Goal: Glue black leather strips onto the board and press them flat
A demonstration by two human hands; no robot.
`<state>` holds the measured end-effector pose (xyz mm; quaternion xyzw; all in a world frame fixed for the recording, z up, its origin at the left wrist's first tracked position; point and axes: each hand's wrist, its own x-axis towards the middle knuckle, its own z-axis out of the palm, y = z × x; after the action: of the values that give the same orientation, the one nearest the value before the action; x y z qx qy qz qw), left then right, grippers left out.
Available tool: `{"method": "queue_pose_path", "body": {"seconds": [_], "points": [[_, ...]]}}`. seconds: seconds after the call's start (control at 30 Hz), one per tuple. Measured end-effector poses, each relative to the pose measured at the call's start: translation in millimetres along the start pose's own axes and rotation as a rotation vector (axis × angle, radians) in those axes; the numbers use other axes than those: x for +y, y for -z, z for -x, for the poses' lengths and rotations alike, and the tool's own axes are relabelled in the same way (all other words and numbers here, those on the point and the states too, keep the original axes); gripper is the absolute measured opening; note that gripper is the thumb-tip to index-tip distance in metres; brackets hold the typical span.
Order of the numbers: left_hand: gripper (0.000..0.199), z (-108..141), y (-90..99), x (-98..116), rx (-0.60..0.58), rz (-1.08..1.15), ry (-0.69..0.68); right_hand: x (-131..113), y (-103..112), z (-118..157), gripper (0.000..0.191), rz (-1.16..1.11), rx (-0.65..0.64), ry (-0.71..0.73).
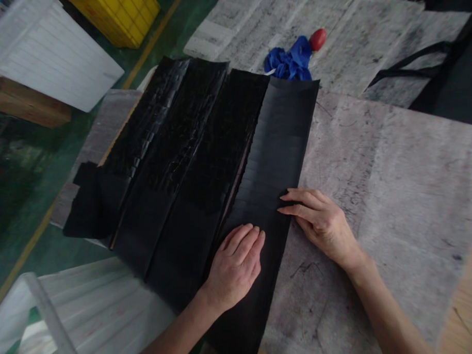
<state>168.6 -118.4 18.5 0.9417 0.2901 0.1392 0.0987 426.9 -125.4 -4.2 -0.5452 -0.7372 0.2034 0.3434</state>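
A matte black sheet strip, flexible in look, lies lengthwise in front of me at the right of a row of similar strips. My left hand presses flat on its lower left part, fingers stretched and side by side. Over the strip's right edge reaches my right hand, with fingertips on the black surface and fingers extended; its thumb is partly hidden. To the left, overlapping black strips have a shiny, wet-looking upper part and a dull lower part. A narrow gap runs between the matte strip and its neighbour.
A stained pale cloth-like covering spreads to the right. Beyond the strips lie a blue crumpled thing and a red egg-shaped object. White bins and a yellow crate stand at left; black straps lie upper right.
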Motion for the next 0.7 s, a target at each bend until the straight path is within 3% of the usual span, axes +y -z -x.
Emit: {"method": "queue_pose_path", "body": {"seconds": [0.7], "points": [[0.042, 1.3, 0.2, 0.6, -0.005, 0.002, -0.003, -0.6, 0.4, -0.8, 0.030, 0.007, 0.008, -0.009]]}}
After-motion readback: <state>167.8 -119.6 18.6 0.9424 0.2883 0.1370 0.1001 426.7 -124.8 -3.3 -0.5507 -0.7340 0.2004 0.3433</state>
